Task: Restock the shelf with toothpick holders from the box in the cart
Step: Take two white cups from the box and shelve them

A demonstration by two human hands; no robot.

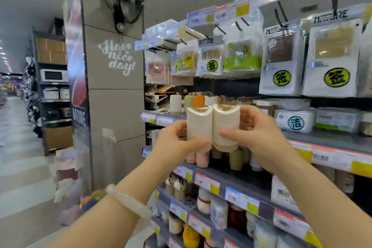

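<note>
Two cream, ribbed toothpick holders with gold tops are held upright side by side in front of the shelf. My left hand (173, 143) grips the left holder (199, 123) and my right hand (259, 137) grips the right holder (226, 125). They touch each other. Just behind them runs the shelf (332, 141), where several cream, green and orange holders (198, 100) stand. The box and the cart are out of view.
Hanging packets of toothpicks (332, 58) fill the pegs above. Lower shelves (221, 185) carry small jars and holders behind price tags. A grey pillar (112, 86) with a wall fan (128, 0) stands left of the shelving. The aisle floor (18, 147) opens to the left.
</note>
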